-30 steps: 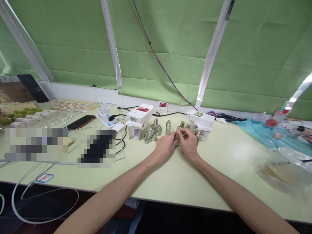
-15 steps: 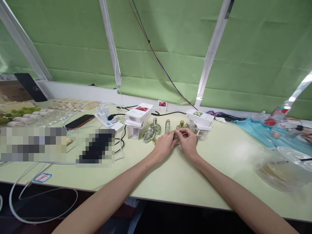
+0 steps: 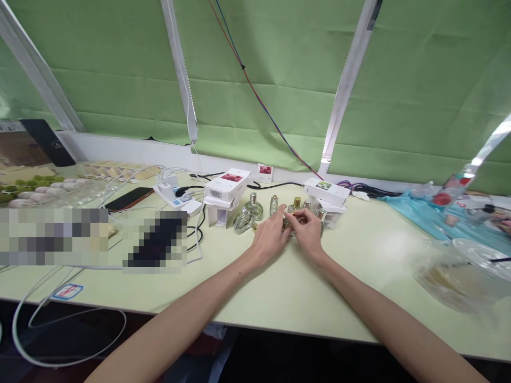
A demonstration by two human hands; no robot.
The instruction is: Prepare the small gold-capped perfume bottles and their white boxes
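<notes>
Both my hands meet at the middle of a pale green table (image 3: 279, 287). My left hand (image 3: 270, 238) and my right hand (image 3: 307, 229) are curled around a small glass bottle with a gold top (image 3: 289, 224), most of which is hidden between the fingers. Several small perfume bottles stand just behind: a round clear bottle (image 3: 254, 207), a slim bottle (image 3: 273, 204) and a gold-capped bottle (image 3: 297, 203). Another clear bottle (image 3: 242, 221) lies left of my left hand. White cartons flank them, one at the left (image 3: 227, 185) and one at the right (image 3: 326, 192).
A white power strip (image 3: 175, 199) with cables and a dark phone (image 3: 128, 199) lie at the left. A clear plastic container (image 3: 463, 271) sits at the right, with blue plastic wrap (image 3: 423, 218) behind it. Green blinds (image 3: 259, 80) close the back. A white cable (image 3: 59, 330) hangs off the front edge.
Both hands stay together on the small bottle, with only slight finger shifts. The view has drifted a little.
</notes>
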